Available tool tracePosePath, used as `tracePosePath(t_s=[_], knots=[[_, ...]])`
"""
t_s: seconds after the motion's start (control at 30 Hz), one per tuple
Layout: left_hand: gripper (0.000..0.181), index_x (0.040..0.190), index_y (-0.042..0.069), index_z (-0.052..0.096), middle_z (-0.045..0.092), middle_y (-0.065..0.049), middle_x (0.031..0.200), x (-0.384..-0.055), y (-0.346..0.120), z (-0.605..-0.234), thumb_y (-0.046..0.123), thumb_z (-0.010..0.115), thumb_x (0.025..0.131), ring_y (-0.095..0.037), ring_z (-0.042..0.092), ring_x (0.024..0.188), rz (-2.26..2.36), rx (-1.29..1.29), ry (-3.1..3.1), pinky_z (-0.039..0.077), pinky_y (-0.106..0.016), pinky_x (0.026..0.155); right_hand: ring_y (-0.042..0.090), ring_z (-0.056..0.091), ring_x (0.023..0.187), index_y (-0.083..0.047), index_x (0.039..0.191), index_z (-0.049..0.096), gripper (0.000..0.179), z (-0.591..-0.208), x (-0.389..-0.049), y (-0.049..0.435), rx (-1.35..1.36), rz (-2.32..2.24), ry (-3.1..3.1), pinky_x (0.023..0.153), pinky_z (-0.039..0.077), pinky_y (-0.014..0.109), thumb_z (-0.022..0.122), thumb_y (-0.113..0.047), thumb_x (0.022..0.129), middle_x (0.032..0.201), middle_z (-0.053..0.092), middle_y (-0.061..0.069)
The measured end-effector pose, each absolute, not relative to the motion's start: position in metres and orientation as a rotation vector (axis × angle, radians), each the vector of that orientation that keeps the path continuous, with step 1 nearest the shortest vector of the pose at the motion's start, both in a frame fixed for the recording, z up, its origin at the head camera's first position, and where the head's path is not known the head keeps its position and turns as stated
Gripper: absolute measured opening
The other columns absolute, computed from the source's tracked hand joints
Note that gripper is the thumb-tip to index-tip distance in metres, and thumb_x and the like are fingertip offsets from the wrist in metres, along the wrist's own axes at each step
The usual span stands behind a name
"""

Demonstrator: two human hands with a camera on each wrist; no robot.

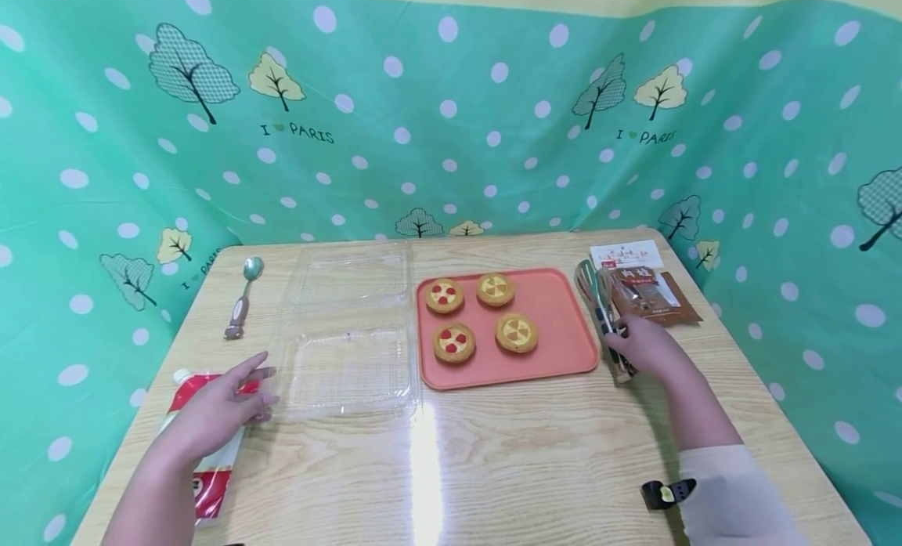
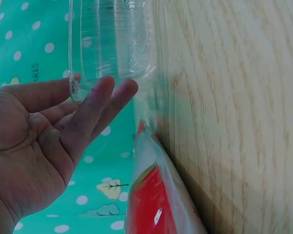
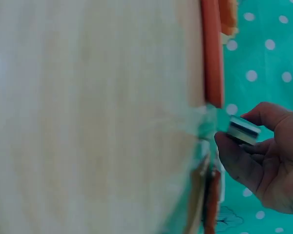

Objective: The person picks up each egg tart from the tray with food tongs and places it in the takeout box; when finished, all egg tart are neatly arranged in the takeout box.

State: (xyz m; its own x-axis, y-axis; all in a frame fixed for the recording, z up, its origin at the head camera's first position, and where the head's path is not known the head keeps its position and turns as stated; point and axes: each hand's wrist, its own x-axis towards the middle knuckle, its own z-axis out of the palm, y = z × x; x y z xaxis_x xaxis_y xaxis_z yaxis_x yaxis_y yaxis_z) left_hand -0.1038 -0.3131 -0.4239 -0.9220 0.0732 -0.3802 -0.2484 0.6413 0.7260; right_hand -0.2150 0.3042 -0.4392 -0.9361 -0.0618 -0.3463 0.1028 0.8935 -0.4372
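My right hand [image 1: 644, 344] pinches a pair of metal tongs [image 1: 600, 305] beside the tray's right edge. In the right wrist view, the tongs' silver end [image 3: 243, 130] shows between thumb and fingers. Loosely spread, my left hand [image 1: 220, 409] is over a red and white spouted pouch [image 1: 220, 460] and holds nothing. Its fingertips are close to the left side of an opened clear plastic container [image 1: 348, 374]. A pink tray [image 1: 557, 319] bears several round tarts, among them a red-topped tart [image 1: 454, 343] and a tart with pale wedges [image 1: 517, 333].
At the back left lies a spoon [image 1: 243, 299] with an ornate handle. Brown packets [image 1: 655, 297] and a white packet [image 1: 627, 253] are at the back right. A polka-dot curtain [image 1: 451, 139] surrounds the wooden table [image 1: 528, 460] at the back and sides.
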Motion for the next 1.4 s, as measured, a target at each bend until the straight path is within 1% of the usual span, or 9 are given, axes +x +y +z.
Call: tracePosePath(t_s=[0.1, 0.33, 0.43, 0.57, 0.63, 0.77, 0.9, 0.97, 1.4], knots=[[0.081, 0.158, 0.008, 0.012, 0.039, -0.026, 0.15, -0.103, -0.313, -0.426, 0.02, 0.063, 0.096, -0.023, 0.071, 0.094, 1.233, -0.126, 2.476, 0.058, -0.032, 0.08, 0.021, 0.056, 0.073, 0.005, 0.118, 0.051, 0.04, -0.429, -0.213, 0.308, 0.002, -0.749, 2.714, 0.058, 0.045, 0.033, 0.049, -0.029, 0.098, 0.089, 0.058, 0.013], [0.085, 0.159, 0.01, 0.01, 0.037, -0.026, 0.151, -0.1, -0.314, -0.427, 0.028, 0.064, 0.095, -0.024, 0.07, 0.099, 1.264, -0.103, 2.442, 0.058, -0.035, 0.084, 0.03, 0.065, 0.077, 0.008, 0.136, 0.035, 0.044, -0.405, -0.206, 0.31, -0.042, -1.224, 2.488, 0.061, 0.056, 0.041, 0.039, -0.021, 0.103, 0.108, 0.057, 0.026], [0.091, 0.159, 0.011, 0.008, 0.037, -0.024, 0.152, -0.099, -0.313, -0.425, 0.036, 0.066, 0.093, -0.028, 0.068, 0.106, 1.212, -0.089, 2.452, 0.054, -0.044, 0.092, 0.027, 0.063, 0.075, 0.006, 0.129, 0.042, 0.038, -0.399, -0.204, 0.31, -0.076, -1.217, 2.505, 0.057, 0.052, 0.037, 0.038, -0.022, 0.104, 0.104, 0.059, 0.022], [0.098, 0.159, 0.011, 0.006, 0.037, -0.022, 0.153, -0.097, -0.312, -0.423, 0.042, 0.068, 0.09, -0.038, 0.057, 0.123, 1.134, -0.068, 2.473, 0.049, -0.054, 0.097, 0.022, 0.055, 0.065, 0.0, 0.121, 0.049, 0.036, -0.394, -0.203, 0.312, -0.095, -1.17, 2.521, 0.051, 0.045, 0.035, 0.041, -0.03, 0.105, 0.095, 0.058, 0.016], [0.101, 0.159, 0.011, 0.004, 0.037, -0.022, 0.153, -0.096, -0.312, -0.424, 0.043, 0.07, 0.089, -0.041, 0.053, 0.127, 1.126, -0.061, 2.469, 0.049, -0.054, 0.096, 0.021, 0.052, 0.06, -0.003, 0.119, 0.051, 0.041, -0.392, -0.202, 0.314, -0.088, -1.145, 2.522, 0.047, 0.043, 0.035, 0.044, -0.041, 0.104, 0.091, 0.057, 0.016], [0.104, 0.159, 0.011, 0.002, 0.037, -0.023, 0.153, -0.096, -0.312, -0.425, 0.041, 0.072, 0.088, -0.037, 0.058, 0.123, 1.151, -0.041, 2.456, 0.05, -0.052, 0.095, 0.018, 0.047, 0.051, -0.006, 0.106, 0.056, 0.053, -0.388, -0.201, 0.321, -0.098, -1.064, 2.539, 0.041, 0.038, 0.035, 0.046, -0.057, 0.098, 0.075, 0.054, 0.014], [0.105, 0.159, 0.012, -0.001, 0.038, -0.024, 0.151, -0.095, -0.313, -0.426, 0.04, 0.072, 0.088, -0.034, 0.061, 0.12, 1.142, -0.001, 2.47, 0.048, -0.055, 0.097, 0.016, 0.043, 0.045, -0.004, 0.088, 0.059, 0.054, -0.385, -0.2, 0.327, -0.147, -0.971, 2.514, 0.04, 0.039, 0.036, 0.048, -0.056, 0.098, 0.061, 0.05, 0.006], [0.107, 0.159, 0.012, -0.002, 0.038, -0.024, 0.151, -0.095, -0.313, -0.426, 0.04, 0.072, 0.087, -0.034, 0.061, 0.12, 1.127, 0.011, 2.475, 0.048, -0.055, 0.098, 0.015, 0.042, 0.044, -0.004, 0.085, 0.06, 0.052, -0.385, -0.2, 0.329, -0.159, -0.938, 2.479, 0.041, 0.039, 0.035, 0.05, -0.054, 0.098, 0.06, 0.05, 0.005], [0.113, 0.159, 0.013, -0.004, 0.041, -0.023, 0.15, -0.094, -0.31, -0.426, 0.046, 0.074, 0.084, -0.049, 0.041, 0.132, 1.053, -0.006, 2.502, 0.044, -0.061, 0.098, 0.014, 0.04, 0.045, -0.008, 0.085, 0.063, 0.045, -0.389, -0.194, 0.324, -0.19, -0.822, 2.388, 0.042, 0.039, 0.03, 0.054, -0.05, 0.097, 0.065, 0.052, 0.006]])
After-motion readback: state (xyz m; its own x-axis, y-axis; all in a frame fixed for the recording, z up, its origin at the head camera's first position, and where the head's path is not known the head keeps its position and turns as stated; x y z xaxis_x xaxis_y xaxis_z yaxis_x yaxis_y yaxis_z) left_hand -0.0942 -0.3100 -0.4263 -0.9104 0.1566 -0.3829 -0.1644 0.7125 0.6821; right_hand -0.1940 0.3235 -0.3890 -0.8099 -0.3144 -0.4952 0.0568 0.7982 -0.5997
